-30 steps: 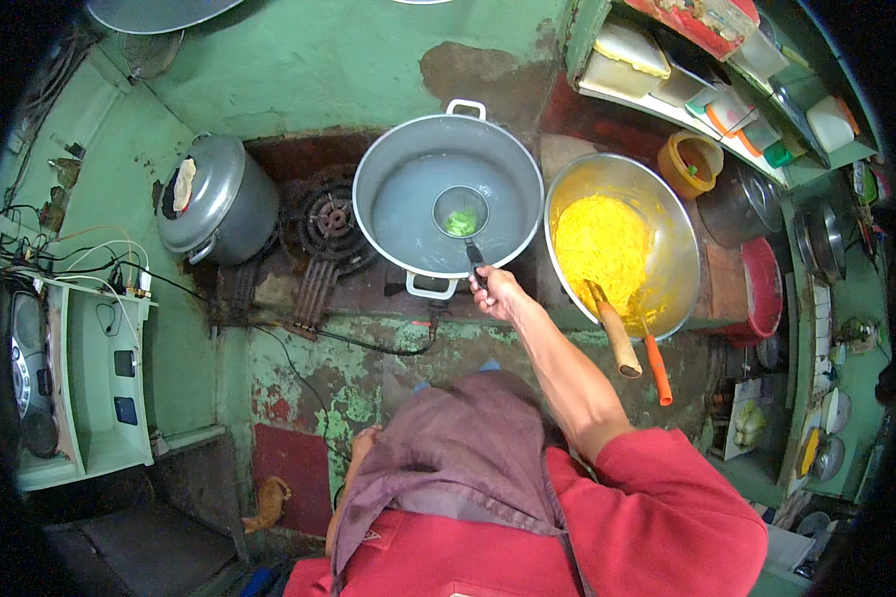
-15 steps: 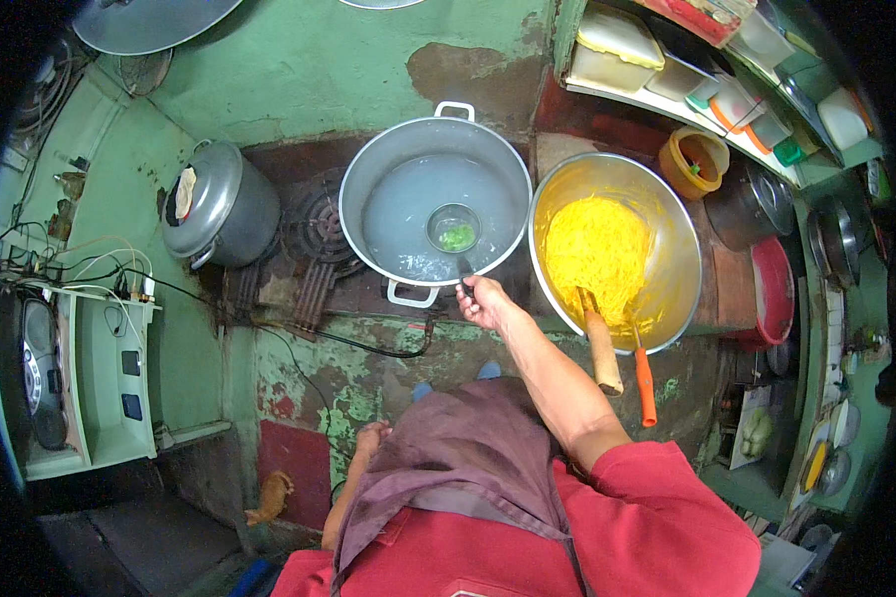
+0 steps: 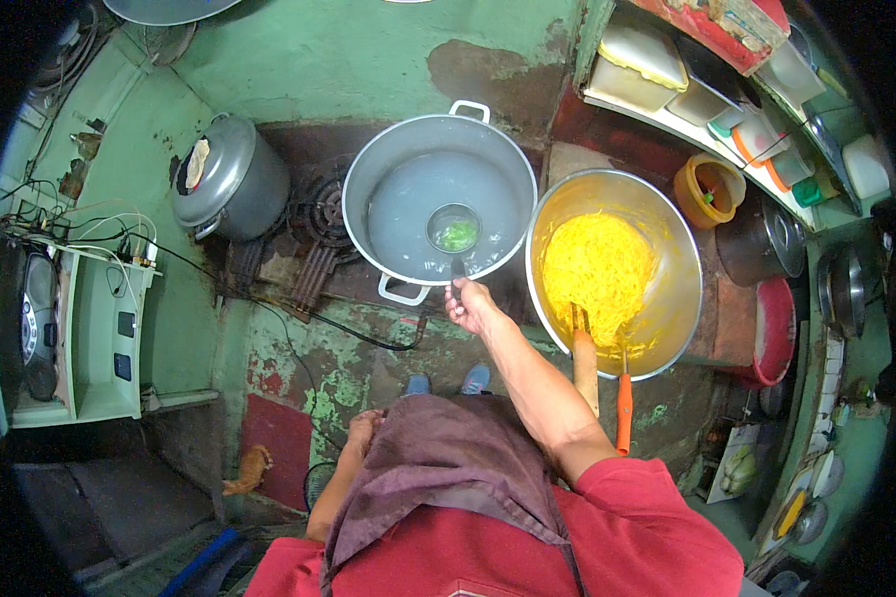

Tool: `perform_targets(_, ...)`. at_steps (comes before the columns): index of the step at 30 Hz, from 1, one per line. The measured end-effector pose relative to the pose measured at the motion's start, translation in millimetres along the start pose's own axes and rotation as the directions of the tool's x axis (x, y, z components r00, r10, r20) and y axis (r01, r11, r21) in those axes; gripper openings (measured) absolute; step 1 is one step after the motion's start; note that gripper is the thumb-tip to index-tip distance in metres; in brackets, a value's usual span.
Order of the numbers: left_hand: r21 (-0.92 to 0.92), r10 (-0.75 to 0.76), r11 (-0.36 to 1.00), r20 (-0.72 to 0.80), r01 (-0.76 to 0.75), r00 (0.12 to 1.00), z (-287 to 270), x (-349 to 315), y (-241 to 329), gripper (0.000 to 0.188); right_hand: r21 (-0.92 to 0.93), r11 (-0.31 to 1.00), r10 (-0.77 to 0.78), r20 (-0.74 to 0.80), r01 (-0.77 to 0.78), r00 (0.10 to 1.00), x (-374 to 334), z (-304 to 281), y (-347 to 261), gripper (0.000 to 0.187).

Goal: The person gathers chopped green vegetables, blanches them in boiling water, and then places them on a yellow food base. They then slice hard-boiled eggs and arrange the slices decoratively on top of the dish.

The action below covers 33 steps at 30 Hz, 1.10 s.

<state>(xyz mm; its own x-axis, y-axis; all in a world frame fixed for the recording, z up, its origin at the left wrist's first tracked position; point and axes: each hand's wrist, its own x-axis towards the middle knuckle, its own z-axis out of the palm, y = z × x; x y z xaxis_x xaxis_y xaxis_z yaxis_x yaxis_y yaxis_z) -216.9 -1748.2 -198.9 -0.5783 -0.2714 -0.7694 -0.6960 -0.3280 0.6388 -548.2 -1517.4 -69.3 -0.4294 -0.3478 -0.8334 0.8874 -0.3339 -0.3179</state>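
In my right hand (image 3: 468, 304) is the dark handle of a small round strainer (image 3: 455, 211), gripped with closed fingers at the near rim of a large pot (image 3: 368, 144). The strainer's bowl sits within the pot, over cloudy, pale liquid. Bright green bits (image 3: 459, 235) lie in the bowl. My left hand (image 3: 365, 428) hangs low beside the dark apron, away from the pot; its fingers are too small and partly turned away to read. To the right of the pot stands a wide metal basin (image 3: 682, 269) of yellow shreds (image 3: 595, 264), with a wooden-handled tool (image 3: 584, 368) and an orange-handled tool (image 3: 624, 413) leaning on its rim.
A lidded pot (image 3: 231, 179) stands at the left, beside a coiled burner (image 3: 321, 214). Behind the basin are a yellow tub (image 3: 709, 189), a dark pot (image 3: 762, 244) and a shelf of containers (image 3: 639, 68). A small orange-furred animal (image 3: 249, 470) is on the floor at left.
My view has shifted slightly, showing more of my shoes. My right hand still grips the strainer, which stays over the same part of the pot.
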Motion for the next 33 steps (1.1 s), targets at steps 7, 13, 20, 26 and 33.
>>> perform_targets(7, 0.417, 0.205, 0.879, 0.105, -0.230, 0.973, -27, 23, 2, 0.022, -0.028, 0.999, 0.016, -0.051, -0.017, 0.999, 2, 2, 0, 0.022)
perform_targets(13, 0.302, 0.185, 0.927, 0.143, -0.221, 0.972, -59, 43, -4, 0.025, -0.063, 0.998, -0.021, -0.077, 0.016, 0.997, 3, 7, 3, 0.021)
perform_targets(20, 0.147, -0.043, 0.989, 0.042, 0.036, 0.998, -95, 72, -27, 0.022, -0.104, 0.994, -0.034, -0.166, 0.017, 0.986, 5, 12, 2, 0.021)
perform_targets(26, 0.049, 0.073, 0.995, 0.228, -0.087, 0.971, -137, 76, -31, 0.021, -0.179, 0.984, -0.063, -0.213, 0.024, 0.975, 4, 15, 3, 0.022)
perform_targets(33, 0.164, -0.018, 0.986, -0.020, 0.021, 1.000, -142, 44, 3, 0.019, -0.555, 0.828, -0.041, -0.194, -0.075, 0.980, 13, 36, -6, 0.026)
